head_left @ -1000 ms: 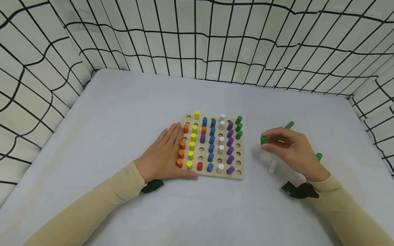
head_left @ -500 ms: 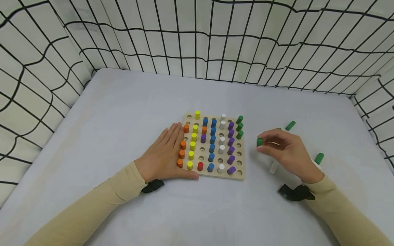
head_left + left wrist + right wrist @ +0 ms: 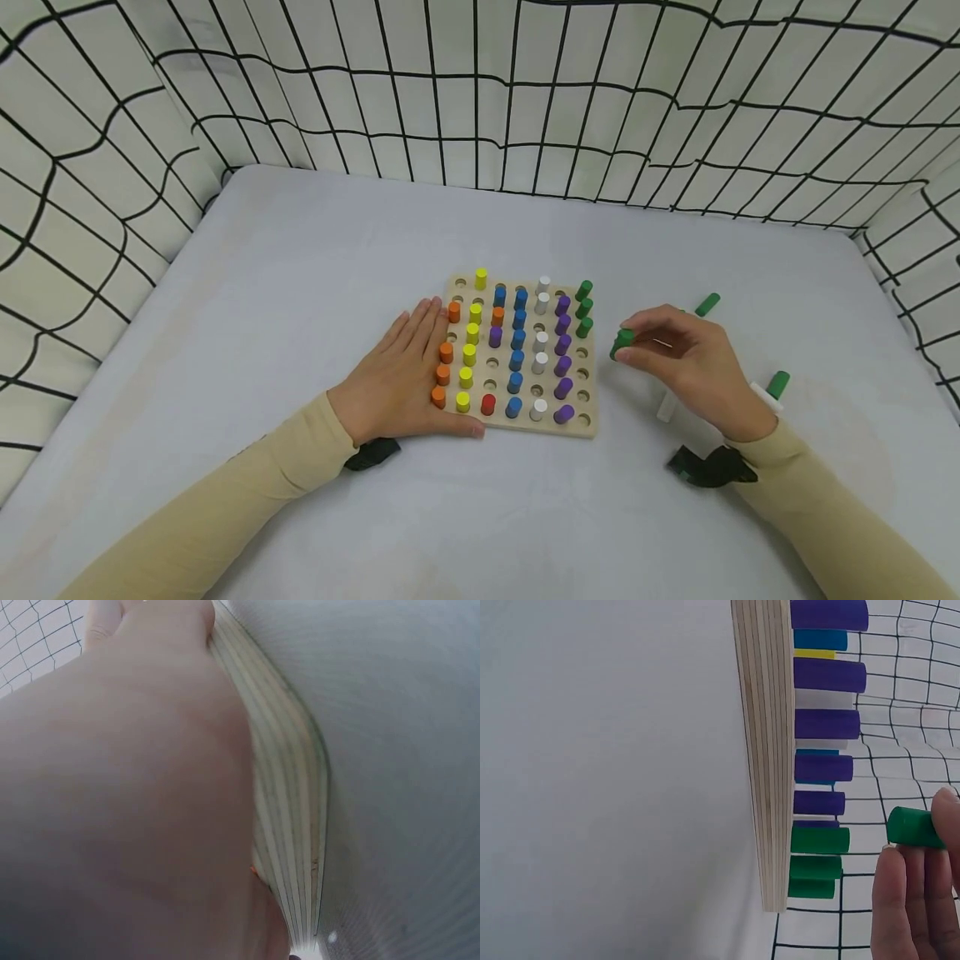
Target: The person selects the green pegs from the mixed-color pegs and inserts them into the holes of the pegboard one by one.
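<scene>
A square wooden pegboard (image 3: 555, 427) lies mid-table with columns of coloured pegs in its holes. My left hand (image 3: 397, 379) rests flat along its left edge, fingers straight, thumb along the near edge. In the left wrist view the hand lies against the board's layered side (image 3: 289, 780). My right hand (image 3: 682, 362) pinches a green peg (image 3: 622, 343) between thumb and fingers, just right of the board. The right wrist view shows this green peg (image 3: 913, 826) held apart from the board. Three green pegs (image 3: 585, 308) stand in the far part of the rightmost column, with bare holes nearer me.
Right of the board, a green peg (image 3: 707, 304) lies behind my right hand, and another green peg (image 3: 778, 383) lies to its right. A white peg (image 3: 666, 406) lies partly under the hand. Black grid netting (image 3: 480, 108) hangs along the table's far side.
My right hand has moved left toward the board with the green peg, which has tilted from its earlier angle. My left hand stays in place at the board's edge.
</scene>
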Available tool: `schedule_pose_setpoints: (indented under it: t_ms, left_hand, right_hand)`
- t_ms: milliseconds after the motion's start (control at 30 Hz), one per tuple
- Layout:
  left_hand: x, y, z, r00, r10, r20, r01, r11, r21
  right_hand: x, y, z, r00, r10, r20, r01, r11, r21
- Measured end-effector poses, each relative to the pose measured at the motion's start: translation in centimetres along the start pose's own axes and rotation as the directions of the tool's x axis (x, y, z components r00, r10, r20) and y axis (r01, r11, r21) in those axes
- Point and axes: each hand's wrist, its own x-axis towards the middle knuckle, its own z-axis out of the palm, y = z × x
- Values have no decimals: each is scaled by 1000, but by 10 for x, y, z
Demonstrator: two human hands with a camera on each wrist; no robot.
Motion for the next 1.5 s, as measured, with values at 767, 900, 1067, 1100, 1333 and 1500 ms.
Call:
schedule_pose_setpoints:
  t_ms: [767,900,1067,1100,1333,1500]
  left_hand:
    - [1,-1,0,1000,-5,-5,5,1000,2]
    - [1,-1,1,1000,-6,-4,6,1000,1]
    - [1,-1,1,1000,-5,5,5,1000,3]
    - [1,-1,1,1000,-5,5,5,1000,1]
    - [2,0,1,1000,-9,10,9,1000,-5]
    - [2,0,1,1000,-12,12,12,1000,0]
  right_hand:
    - [13,11,18,999,38,19,-39,996,77]
    - [13,14,20,997,66,36,-68,996,66]
    - [12,17,23,991,122,54,-124,992,39]
    - [12,17,24,990,130,55,-132,991,33]
    - [12,19,26,987,153,51,-154,988,17]
    - [12,21,27,988,150,42,-150,989,3]
